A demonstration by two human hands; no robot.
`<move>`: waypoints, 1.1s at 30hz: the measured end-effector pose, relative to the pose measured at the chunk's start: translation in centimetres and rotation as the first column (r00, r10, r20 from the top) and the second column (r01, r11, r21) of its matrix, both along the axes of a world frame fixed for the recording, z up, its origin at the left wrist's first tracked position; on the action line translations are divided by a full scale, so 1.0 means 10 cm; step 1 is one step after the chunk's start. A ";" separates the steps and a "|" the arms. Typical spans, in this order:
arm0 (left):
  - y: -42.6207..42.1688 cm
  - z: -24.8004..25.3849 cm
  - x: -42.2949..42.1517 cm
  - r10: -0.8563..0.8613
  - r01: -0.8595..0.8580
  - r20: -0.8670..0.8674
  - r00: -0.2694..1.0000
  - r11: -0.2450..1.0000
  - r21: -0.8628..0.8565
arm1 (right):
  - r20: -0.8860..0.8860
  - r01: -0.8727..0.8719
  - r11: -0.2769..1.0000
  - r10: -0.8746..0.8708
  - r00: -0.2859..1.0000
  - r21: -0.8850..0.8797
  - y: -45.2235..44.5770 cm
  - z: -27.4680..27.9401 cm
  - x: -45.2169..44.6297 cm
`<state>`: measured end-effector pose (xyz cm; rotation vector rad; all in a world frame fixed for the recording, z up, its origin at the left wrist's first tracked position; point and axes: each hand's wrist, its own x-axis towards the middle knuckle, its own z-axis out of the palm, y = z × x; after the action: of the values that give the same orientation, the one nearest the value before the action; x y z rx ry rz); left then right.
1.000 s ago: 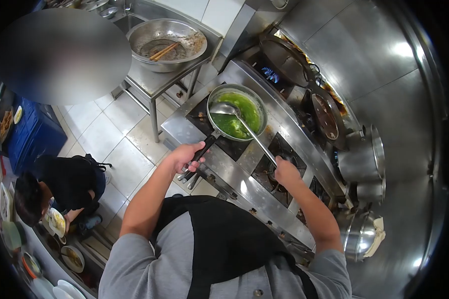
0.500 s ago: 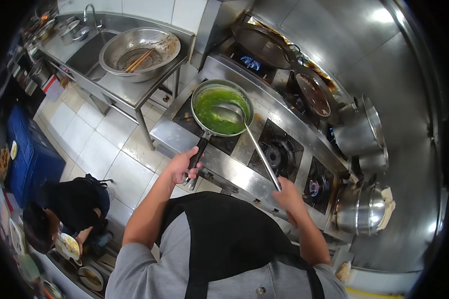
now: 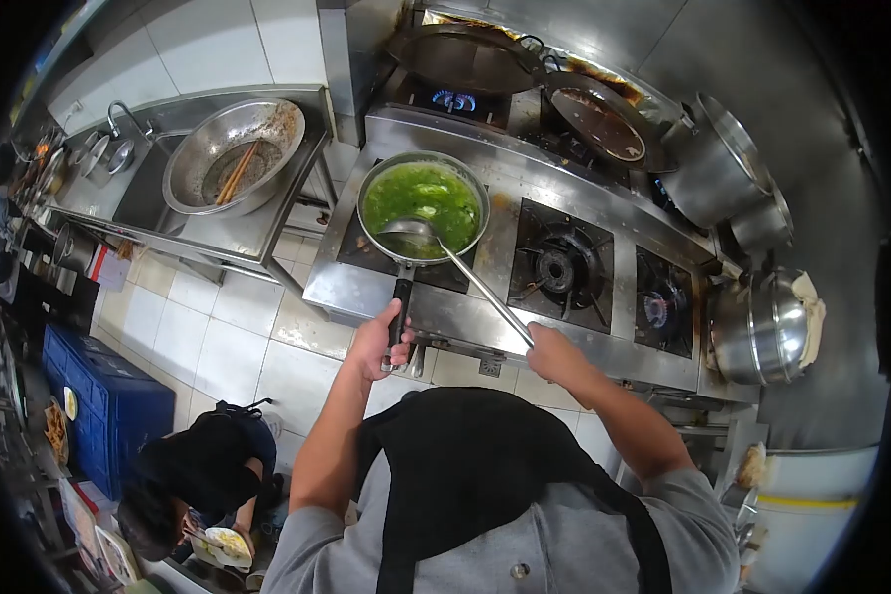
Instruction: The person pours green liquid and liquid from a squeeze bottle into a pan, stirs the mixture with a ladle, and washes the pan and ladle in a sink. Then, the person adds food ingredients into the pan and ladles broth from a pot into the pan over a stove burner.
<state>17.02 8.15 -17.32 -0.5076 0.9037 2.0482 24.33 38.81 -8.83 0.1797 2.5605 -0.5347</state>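
Note:
A frying pan with a black handle sits over the left front burner, holding a bright green soupy mixture. My left hand is wrapped round the pan's handle. A long steel ladle is gripped near its handle end by my right hand. The ladle's bowl lies in the green mixture, at the pan's near side. To the right of the pan is a bare black burner.
Large steel pots and a lidded round pot stand at the right. Behind, a dark wok sits by a lit burner. A big basin with chopsticks rests by the sink. A person bends at lower left.
The ladle's bowl has moved from the middle of the pan toward its near side. My right hand has come leftward. The whole view has turned, shifting the room.

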 end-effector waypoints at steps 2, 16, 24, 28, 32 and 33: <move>0.00 0.00 0.02 0.018 -0.019 -0.006 1.000 1.000 -0.005 | -0.085 -0.001 0.998 0.007 0.996 0.070 0.00 -0.21 -0.10; -0.01 0.03 0.03 0.011 -0.012 -0.038 0.999 1.000 -0.014 | -0.280 0.051 0.994 -0.023 0.960 0.092 -0.08 -0.57 -0.91; -0.03 0.00 -0.02 -0.015 0.010 0.031 0.999 0.990 0.138 | -0.370 0.063 0.993 -0.023 0.929 0.097 0.23 -0.35 -1.06; -0.08 -0.13 -0.07 -0.079 0.073 0.016 0.997 0.969 0.235 | 0.041 0.209 0.947 -0.206 0.978 -0.244 -0.01 -0.17 -0.99; -0.09 -0.17 -0.07 -0.109 0.086 0.055 0.993 0.943 0.320 | 0.537 0.621 0.494 -0.319 0.781 -0.608 -0.12 -0.27 -0.82; -0.08 -0.16 -0.06 -0.102 0.077 0.064 0.993 0.946 0.315 | 0.591 0.669 0.372 -0.315 0.743 -0.643 -0.17 -0.13 -0.77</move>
<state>16.38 7.32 -18.96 -0.3642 0.5300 2.0232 16.60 37.08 -10.15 0.6651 1.5497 -1.7264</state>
